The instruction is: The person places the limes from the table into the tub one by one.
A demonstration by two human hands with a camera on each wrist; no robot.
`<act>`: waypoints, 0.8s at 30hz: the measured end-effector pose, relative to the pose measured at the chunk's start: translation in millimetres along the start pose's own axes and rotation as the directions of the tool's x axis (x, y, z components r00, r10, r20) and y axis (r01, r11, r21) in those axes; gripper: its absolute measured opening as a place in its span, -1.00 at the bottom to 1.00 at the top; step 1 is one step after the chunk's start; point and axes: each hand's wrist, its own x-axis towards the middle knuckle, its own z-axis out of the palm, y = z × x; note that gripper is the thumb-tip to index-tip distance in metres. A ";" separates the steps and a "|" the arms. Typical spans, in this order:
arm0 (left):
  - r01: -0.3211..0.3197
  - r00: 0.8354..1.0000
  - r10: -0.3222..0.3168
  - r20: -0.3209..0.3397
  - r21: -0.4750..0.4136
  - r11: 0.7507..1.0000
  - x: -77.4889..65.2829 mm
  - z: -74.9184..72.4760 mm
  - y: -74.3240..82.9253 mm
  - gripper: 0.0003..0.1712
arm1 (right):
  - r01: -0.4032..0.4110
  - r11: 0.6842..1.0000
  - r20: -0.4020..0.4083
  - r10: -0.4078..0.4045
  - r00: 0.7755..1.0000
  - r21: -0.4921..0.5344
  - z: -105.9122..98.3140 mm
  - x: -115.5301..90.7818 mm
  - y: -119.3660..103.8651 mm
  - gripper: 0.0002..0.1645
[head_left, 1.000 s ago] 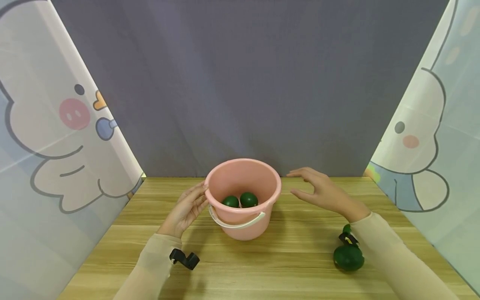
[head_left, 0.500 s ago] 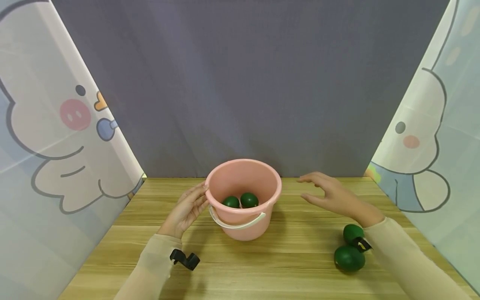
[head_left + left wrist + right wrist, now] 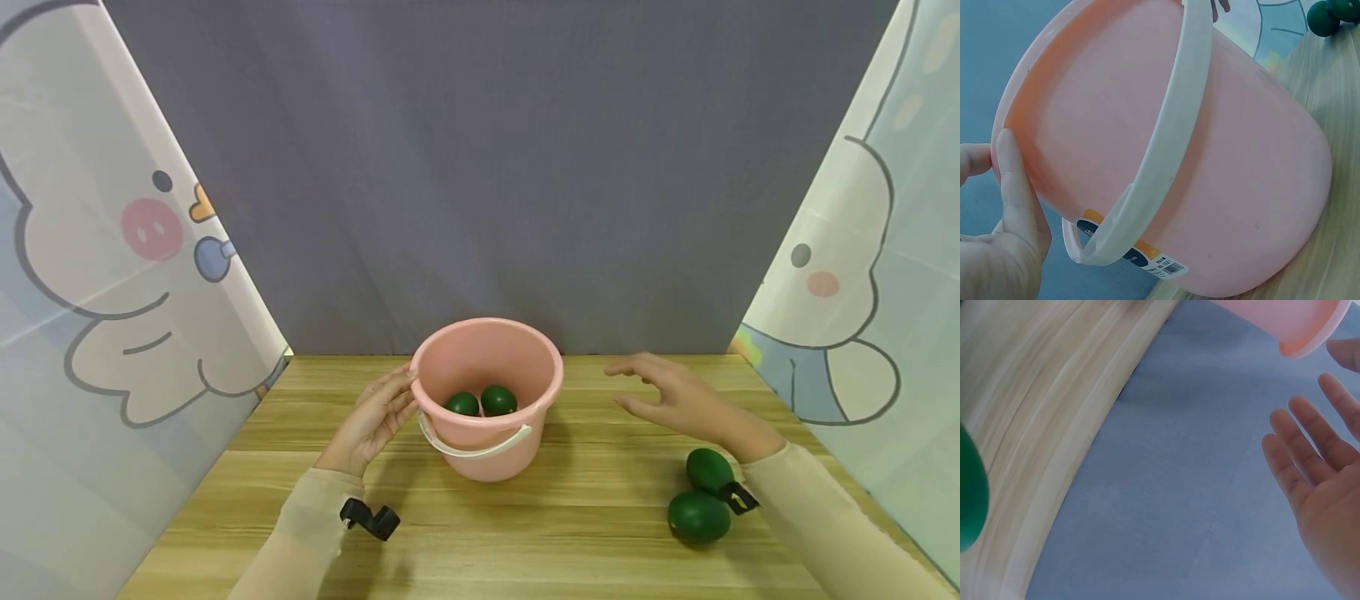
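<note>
A pink plastic bucket (image 3: 487, 450) with a white handle (image 3: 476, 452) stands upright on the wooden table. Two dark green, smooth egg-shaped fruits (image 3: 498, 401) lie inside it. My left hand (image 3: 371, 421) holds the bucket's left rim; in the left wrist view one finger (image 3: 1011, 147) lies against the outer wall while another passes behind the rim. To the right of the bucket, my right hand (image 3: 675, 402) is in the air, fingers spread and holding nothing. Two more green fruits (image 3: 699, 517) lie on the table near the right forearm.
A grey cloth wall (image 3: 480, 167) rises behind the table's far edge. Cartoon-print sheets (image 3: 150, 317) stand on both sides. Each wrist carries a black mount (image 3: 369, 518). A label (image 3: 1166, 267) is on the bucket's outside.
My right hand has drawn back to the right, away from the bucket, uncovering more of the farther loose green fruit. The left hand and the bucket have stayed in place.
</note>
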 end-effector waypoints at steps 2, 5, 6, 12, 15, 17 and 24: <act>0.000 1.000 0.000 -0.001 0.000 1.000 0.0 0.1 0.1 -0.43 | -0.002 1.000 0.009 0.002 1.000 -0.008 -1.4 -2.8 -0.4 -0.44; 0.000 1.000 0.000 -0.006 0.000 1.000 0.0 0.3 0.1 -0.44 | -0.017 1.000 0.020 0.017 1.000 -0.022 -3.2 -8.2 -0.8 -0.47; 0.000 1.000 0.000 -0.007 0.001 1.000 -0.2 0.4 0.1 -0.44 | -0.023 0.999 0.024 0.024 0.999 -0.025 -3.6 -10.2 -0.8 -0.48; -0.004 1.000 0.004 -0.008 -0.003 1.000 -0.5 0.0 0.3 -0.45 | -0.066 0.998 0.061 0.067 0.996 -0.020 -5.3 -21.1 -0.5 -0.51; -0.009 1.000 0.009 -0.003 -0.003 1.000 -0.2 0.1 0.5 -0.45 | -0.062 0.998 0.057 0.063 0.996 -0.023 -5.3 -25.4 0.0 -0.52; -0.009 1.000 0.009 0.000 -0.002 1.000 0.0 0.0 0.4 -0.44 | -0.057 0.998 0.048 0.058 0.997 -0.031 -4.8 -28.9 0.3 -0.53; -0.001 1.000 0.001 -0.011 -0.009 1.000 -0.4 0.5 -0.7 -0.45 | -0.077 0.996 0.044 0.078 0.996 -0.041 -2.1 -44.3 0.2 -0.52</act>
